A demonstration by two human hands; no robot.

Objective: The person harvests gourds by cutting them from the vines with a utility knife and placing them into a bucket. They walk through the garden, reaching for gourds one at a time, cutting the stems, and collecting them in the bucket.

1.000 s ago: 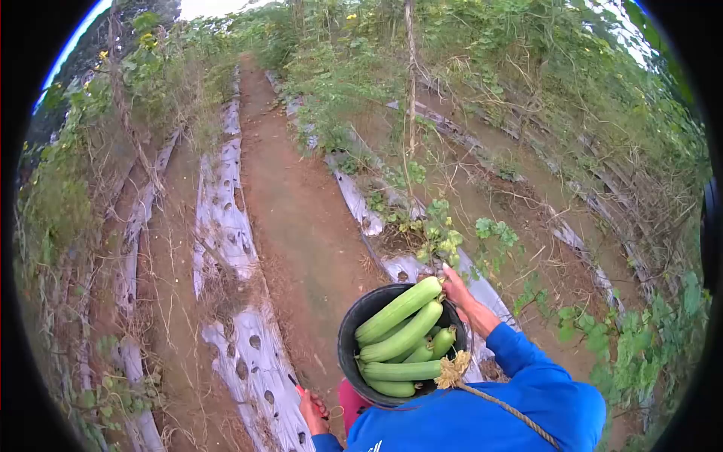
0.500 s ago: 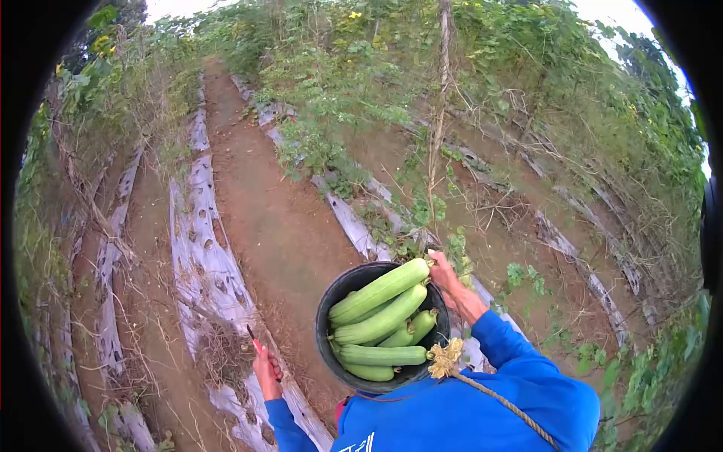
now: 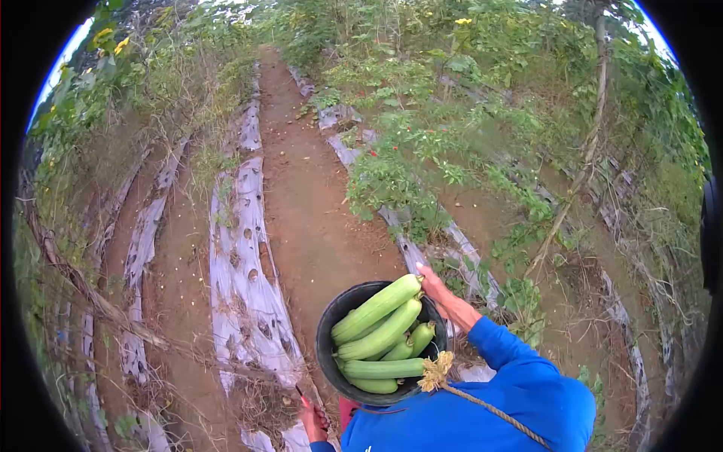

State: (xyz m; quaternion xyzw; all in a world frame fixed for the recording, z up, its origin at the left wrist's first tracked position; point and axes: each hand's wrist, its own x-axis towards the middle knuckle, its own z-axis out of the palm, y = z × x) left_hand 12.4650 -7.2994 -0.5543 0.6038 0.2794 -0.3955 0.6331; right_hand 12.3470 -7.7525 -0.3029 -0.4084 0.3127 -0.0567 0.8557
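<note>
We carry long green gourds (image 3: 380, 331) in a round black plastic bucket (image 3: 324, 348), right hand (image 3: 446, 299) gripping its rim, left hand (image 3: 314, 423) holding what seems a slim red-handled knife (image 3: 304, 400); the load calls for steadying.

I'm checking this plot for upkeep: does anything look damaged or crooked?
Yes. Left of the path, the pale ground sheeting looks ragged, with uneven, perhaps torn holes. At right, a wooden pole slants instead of standing upright. The gourds in the bucket look fine.
</note>
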